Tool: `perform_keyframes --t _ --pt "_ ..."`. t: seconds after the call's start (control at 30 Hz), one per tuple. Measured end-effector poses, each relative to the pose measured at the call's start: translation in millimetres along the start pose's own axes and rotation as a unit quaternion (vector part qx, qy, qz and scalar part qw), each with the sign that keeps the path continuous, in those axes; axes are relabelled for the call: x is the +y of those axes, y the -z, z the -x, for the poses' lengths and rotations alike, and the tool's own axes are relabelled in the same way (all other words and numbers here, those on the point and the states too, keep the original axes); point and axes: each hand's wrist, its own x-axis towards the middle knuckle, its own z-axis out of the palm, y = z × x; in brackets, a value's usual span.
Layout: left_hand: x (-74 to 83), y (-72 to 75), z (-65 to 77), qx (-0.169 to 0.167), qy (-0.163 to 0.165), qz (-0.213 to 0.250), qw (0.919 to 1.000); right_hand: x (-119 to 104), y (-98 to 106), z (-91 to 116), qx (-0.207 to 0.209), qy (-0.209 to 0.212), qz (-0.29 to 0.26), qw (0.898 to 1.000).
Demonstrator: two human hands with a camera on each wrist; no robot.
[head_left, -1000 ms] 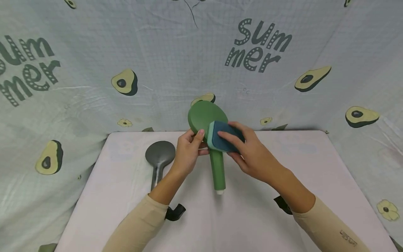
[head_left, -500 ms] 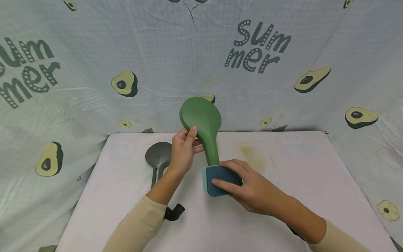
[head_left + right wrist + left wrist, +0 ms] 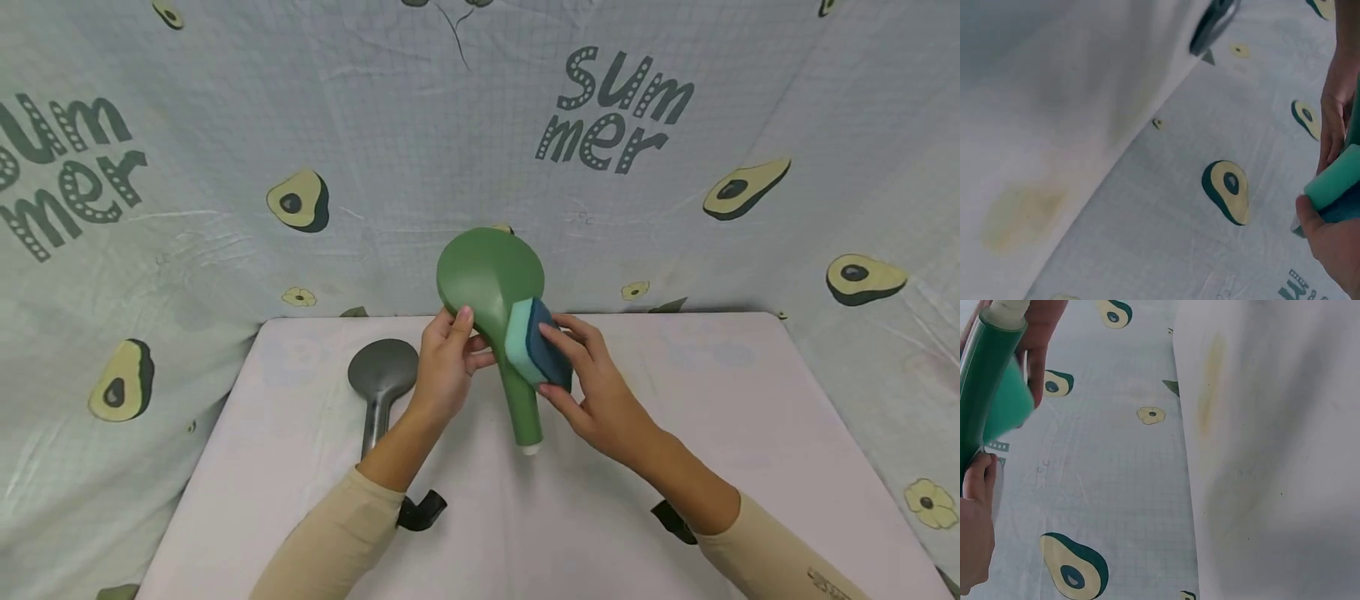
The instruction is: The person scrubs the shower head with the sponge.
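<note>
A green hand shower [image 3: 487, 275] is held up over the table, round head at the top and handle slanting down to a white end. My left hand [image 3: 446, 367] grips it at the left of its neck, thumb on the near side. In my right hand [image 3: 603, 400] is a two-layer sponge [image 3: 523, 342], light teal and dark blue, pinched between thumb and fingers. Its teal side lies against the right side of the shower's neck. In the left wrist view the sponge [image 3: 1013, 406] shows behind the handle [image 3: 985, 381]. The right wrist view cuts off most of the shower.
A grey hand shower [image 3: 382, 367] lies on the pink-white table [image 3: 622, 500] at the left, partly behind my left forearm. A yellowish stain [image 3: 1025, 215] marks the tabletop. Behind the table hangs a pale cloth [image 3: 420, 167] printed with avocados. Black pieces [image 3: 422, 510] show beside both forearms.
The sponge went from the neck down to the lower handle, then back up to the neck's right side. The green hand shower shifted left, then right again, while my left hand kept its hold.
</note>
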Motion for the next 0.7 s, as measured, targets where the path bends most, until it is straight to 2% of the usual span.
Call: perform_keyframes --t 0.1,0.2,0.37,0.53,0.63,0.7 --pt "-1.1 -1.3 0.8 0.0 -0.012 0.014 0.9998 -3 0 -12 0.015 -0.049 -0.059 0.997" --pt "-0.8 -2.7 1.9 0.005 -0.022 0.024 0.9995 -7 0 -17 0.012 -0.096 -0.139 0.986" --pt "3.0 -3.0 2.2 0.036 -0.033 0.048 0.9977 -12 2 -9 -0.051 -0.137 -0.232 0.962" --pt "8.5 0.8 1.4 0.071 -0.049 0.058 0.9946 -11 2 17 -0.126 -0.122 -0.223 0.959" --pt "11.3 3.4 0.4 0.079 -0.057 0.064 0.9933 -9 2 35 -0.143 -0.096 -0.195 0.965" --pt "12.2 4.7 -0.6 0.081 -0.06 0.066 0.9927 -6 3 44 -0.136 -0.063 -0.165 0.975"
